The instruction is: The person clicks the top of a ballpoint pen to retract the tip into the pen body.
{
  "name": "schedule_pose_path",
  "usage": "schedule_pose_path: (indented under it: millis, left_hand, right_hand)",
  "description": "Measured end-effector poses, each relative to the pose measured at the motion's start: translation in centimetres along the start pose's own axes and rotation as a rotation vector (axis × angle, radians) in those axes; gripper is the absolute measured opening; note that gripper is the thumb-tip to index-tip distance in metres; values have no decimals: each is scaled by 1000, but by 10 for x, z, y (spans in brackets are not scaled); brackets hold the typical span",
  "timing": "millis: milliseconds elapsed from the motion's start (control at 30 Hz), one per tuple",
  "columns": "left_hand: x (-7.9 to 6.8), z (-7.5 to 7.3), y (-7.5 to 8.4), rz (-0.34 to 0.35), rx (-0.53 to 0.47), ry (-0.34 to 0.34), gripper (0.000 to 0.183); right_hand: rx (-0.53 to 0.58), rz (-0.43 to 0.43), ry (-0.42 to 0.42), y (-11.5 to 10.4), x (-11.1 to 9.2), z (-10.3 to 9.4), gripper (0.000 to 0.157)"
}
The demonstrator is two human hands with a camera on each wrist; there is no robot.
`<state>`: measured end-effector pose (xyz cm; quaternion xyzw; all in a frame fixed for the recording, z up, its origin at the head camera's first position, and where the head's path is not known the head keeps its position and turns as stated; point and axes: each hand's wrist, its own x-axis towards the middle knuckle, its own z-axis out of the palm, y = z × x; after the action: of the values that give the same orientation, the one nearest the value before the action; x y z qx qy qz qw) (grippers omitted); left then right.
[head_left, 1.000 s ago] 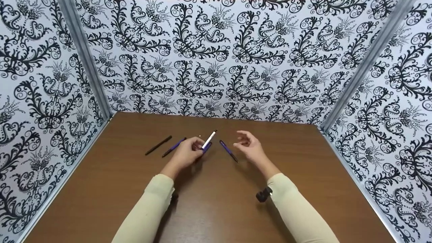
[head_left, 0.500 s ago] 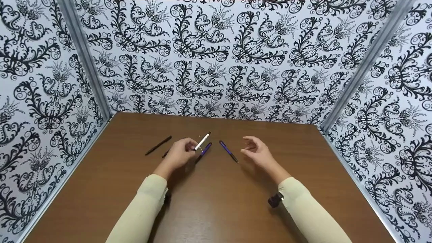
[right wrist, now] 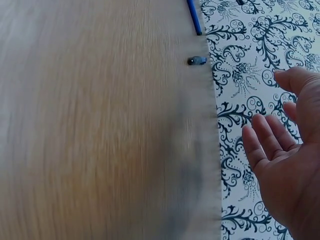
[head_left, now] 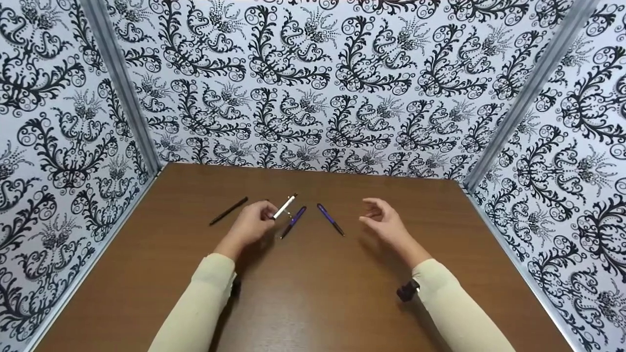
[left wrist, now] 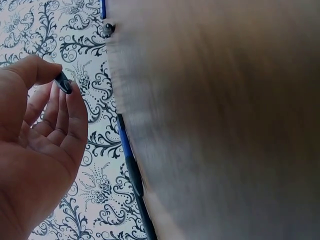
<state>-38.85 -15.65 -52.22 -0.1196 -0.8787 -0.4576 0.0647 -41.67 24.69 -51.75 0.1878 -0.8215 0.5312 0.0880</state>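
- your left hand [head_left: 248, 224] pinches the white pen [head_left: 284, 207] between thumb and fingers, the gap closed down to the barrel; the remaining fingers bend loosely.
- the white pen is raised off the desk [head_left: 313, 288], its far end toward one o'clock.
- your right hand [head_left: 385, 222] holds nothing; its thumb and fingers are parted, gently curved, above the desk.
- at three o'clock from your left hand, just beside it, lies the nearer blue pen [head_left: 294, 222], its blue end toward one o'clock.
- at nine o'clock from your right hand, apart from it, lies the farther blue pen [head_left: 331, 220], blue end toward eleven.
- at ten o'clock from your left hand, near it, lies the black pen [head_left: 229, 211].
- at twelve o'clock, past the desk, stands the black-and-white patterned wall [head_left: 313, 98].
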Motion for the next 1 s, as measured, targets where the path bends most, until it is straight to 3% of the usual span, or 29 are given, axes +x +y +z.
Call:
schedule_pose_path:
  millis: [400,633,1000]
  left_hand:
    - [-1,-8,-3,-26,9,0,23]
    - [6,-4,-6,-30,8,-7,22]
    - [13,-4,-8,-59,141,-63,21]
  right_hand:
    - [-50,7,2,8,-2,-11,48]
    - [-49,7,8,10,-3,-14,48]
    - [-55,22,-4,16,-7,-15,51]
